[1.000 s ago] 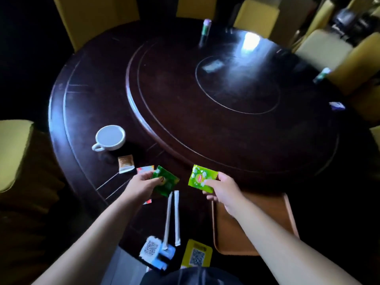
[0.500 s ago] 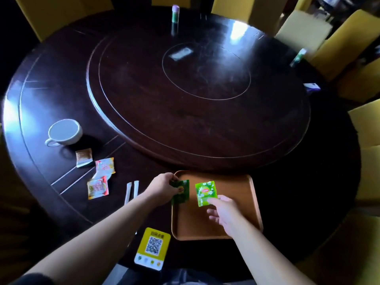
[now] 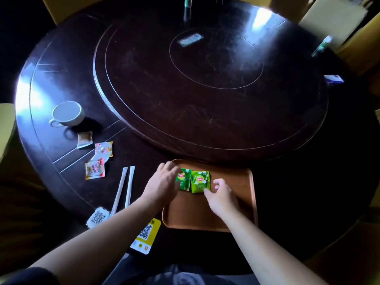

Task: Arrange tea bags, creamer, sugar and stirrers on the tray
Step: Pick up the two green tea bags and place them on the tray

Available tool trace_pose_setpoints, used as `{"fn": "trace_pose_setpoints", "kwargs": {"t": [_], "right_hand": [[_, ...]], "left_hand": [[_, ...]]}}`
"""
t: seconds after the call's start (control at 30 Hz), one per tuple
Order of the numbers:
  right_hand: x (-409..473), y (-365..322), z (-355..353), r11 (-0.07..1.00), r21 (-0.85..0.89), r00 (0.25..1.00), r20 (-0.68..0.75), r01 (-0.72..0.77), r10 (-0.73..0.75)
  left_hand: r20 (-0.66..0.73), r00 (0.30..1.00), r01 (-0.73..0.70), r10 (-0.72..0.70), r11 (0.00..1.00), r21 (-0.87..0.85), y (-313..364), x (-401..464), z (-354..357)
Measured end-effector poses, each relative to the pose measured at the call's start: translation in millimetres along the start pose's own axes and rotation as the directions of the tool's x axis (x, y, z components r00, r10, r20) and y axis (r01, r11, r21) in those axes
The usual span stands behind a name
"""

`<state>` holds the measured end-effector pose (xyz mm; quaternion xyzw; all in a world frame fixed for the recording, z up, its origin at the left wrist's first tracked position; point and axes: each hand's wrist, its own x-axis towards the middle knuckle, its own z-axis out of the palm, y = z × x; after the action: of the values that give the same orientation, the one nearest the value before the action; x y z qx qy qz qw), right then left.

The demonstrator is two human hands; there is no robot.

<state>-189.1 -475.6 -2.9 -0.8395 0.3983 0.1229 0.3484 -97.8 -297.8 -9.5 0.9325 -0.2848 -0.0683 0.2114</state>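
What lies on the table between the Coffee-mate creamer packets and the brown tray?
In the head view, two paper-wrapped stirrers lie side by side on the dark table between the creamer packets and the tray. The left hand covers the tray's left edge.

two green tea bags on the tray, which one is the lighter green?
The lighter tea bag is the one beside the right hand; the darker tea bag lies next to the left hand on the tray.

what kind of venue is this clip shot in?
Probably a restaurant or banquet dining room. A large round dark wood table carries a raised central turntable, chairs in yellow covers ring it, and a QR code card lies at the near edge, as for ordering or payment.
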Motion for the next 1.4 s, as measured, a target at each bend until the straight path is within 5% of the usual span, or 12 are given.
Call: {"fn": "trace_pose_setpoints", "kwargs": {"t": [0.13, 0.3, 0.97, 1.4], "right_hand": [[4.2, 2.1, 1.6, 0.901, -0.209, 0.923, 0.034, 0.38, -0.382], [15.3, -5.5, 7.8, 0.765, -0.376, 0.849, 0.16, 0.523, -0.503], [30.3, -24.2, 7.5, 0.756, -0.456, 0.873, 0.118, 0.47, -0.473], [18.3, -58.9, 9.4, 0.747, -0.463, 0.874, 0.158, 0.477, -0.46]], "left_hand": [[0.144, 0.971, -0.215, 0.193, 0.965, 0.154, 9.4, -16.6, 10.5], [0.255, 0.957, -0.206, 0.137, 0.942, 0.265, 8.5, -26.7, 24.5], [0.32, 0.947, -0.139, 0.037, 0.944, 0.3, 11.2, -4.2, 18.3], [0.239, 0.969, 0.066, -0.062, 0.998, -0.007, -27.4, -0.1, -34.8]]}}
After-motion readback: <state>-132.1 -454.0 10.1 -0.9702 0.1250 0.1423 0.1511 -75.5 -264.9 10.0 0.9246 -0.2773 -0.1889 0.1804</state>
